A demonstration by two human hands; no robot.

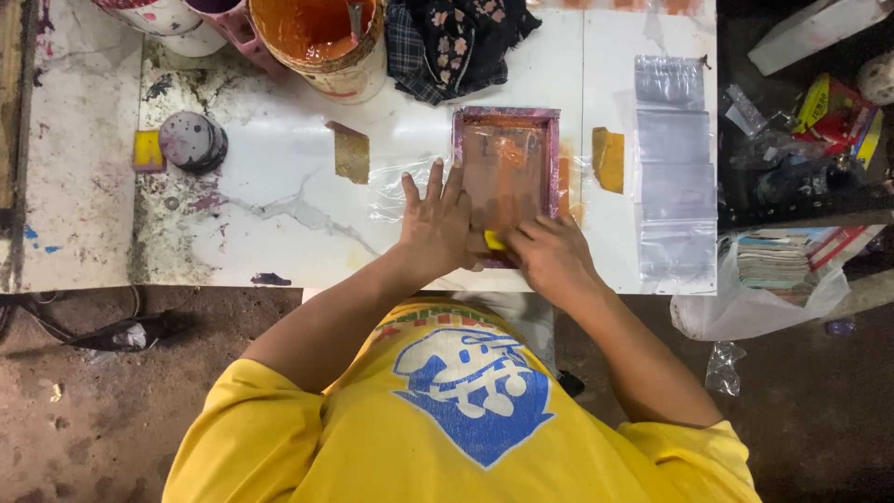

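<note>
A small purple-framed printing screen (507,121) smeared with orange ink lies on the white marble-patterned table (279,168). My left hand (440,222) rests flat with fingers spread on the screen's left edge and on the clear plastic sheet (396,191) under it. My right hand (548,251) is closed around a small yellow squeegee (494,240) at the near end of the screen. Both arms reach forward over my yellow shirt.
An orange paint bucket (321,42), a dark floral cloth (452,42) and pink containers stand at the far edge. Clear plastic bags (670,158) lie in a row at right. Orange scraper pieces (608,158), a brown card (351,152) and a round grey lid (191,140) lie about.
</note>
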